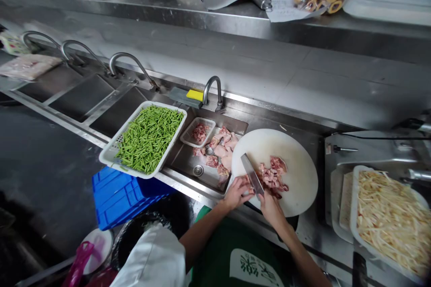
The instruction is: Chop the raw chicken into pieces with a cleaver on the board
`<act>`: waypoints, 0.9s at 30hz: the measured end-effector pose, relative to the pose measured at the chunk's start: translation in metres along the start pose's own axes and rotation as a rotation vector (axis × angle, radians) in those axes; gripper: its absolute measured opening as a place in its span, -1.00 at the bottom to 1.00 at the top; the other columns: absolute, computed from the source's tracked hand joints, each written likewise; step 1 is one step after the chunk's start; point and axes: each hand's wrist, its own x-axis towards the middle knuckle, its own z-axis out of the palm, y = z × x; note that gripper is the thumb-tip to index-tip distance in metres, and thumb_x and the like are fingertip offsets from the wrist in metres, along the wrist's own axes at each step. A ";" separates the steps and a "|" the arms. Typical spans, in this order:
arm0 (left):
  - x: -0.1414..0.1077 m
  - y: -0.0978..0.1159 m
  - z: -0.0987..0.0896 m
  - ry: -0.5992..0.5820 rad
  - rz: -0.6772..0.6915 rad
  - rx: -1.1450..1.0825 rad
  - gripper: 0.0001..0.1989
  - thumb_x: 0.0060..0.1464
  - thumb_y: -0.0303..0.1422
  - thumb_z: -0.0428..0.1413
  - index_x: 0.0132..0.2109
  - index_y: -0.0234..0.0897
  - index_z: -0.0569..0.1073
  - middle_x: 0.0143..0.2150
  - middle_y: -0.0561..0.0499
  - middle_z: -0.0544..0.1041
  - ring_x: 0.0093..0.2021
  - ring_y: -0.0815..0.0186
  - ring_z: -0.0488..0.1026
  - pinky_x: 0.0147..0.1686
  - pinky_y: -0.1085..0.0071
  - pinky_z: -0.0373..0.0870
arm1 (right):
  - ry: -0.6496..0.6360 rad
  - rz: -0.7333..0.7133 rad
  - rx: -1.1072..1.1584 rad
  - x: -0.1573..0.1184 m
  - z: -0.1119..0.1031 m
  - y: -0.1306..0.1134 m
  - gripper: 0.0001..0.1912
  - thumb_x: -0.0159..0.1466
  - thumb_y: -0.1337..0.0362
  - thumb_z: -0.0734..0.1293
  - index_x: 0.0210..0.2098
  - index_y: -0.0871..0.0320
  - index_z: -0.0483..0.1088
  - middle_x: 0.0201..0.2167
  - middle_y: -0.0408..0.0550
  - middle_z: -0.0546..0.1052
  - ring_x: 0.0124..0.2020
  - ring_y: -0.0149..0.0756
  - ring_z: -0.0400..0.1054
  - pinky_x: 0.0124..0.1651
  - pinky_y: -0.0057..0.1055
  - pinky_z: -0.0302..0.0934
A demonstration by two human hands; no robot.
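Note:
On the round white cutting board (299, 179), my right hand (270, 207) grips a cleaver (251, 172), its blade pointing away from me and to the left. My left hand (238, 192) is at the board's near left edge, fingers bent and pressed on a piece of raw chicken beside the blade; the hand mostly covers that piece. Right of the blade lies a heap of cut raw chicken (273, 175). Larger skin-on chicken pieces (220, 150) rest in the sink (182, 161) left of the board, beside a small white basket (191, 142) with cut meat in it.
A large white basket of cut green beans (150, 136) straddles the sink edge on the left. Behind stand a curved faucet (215, 87) and a yellow sponge (195, 94). Shredded pale vegetables (390, 215) fill a container at right. A steel shelf (215, 20) overhangs the counter.

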 end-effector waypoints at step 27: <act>0.002 0.004 0.008 0.179 -0.185 0.033 -0.79 0.31 -0.38 0.00 -0.01 -0.24 0.49 -0.05 -0.14 0.50 0.01 0.17 0.42 0.02 0.12 0.42 | -0.086 0.062 -0.171 0.011 0.000 -0.052 -0.73 0.46 0.35 0.11 -0.08 0.33 0.41 -0.19 0.26 0.59 -0.16 -0.17 0.54 -0.23 -0.44 0.20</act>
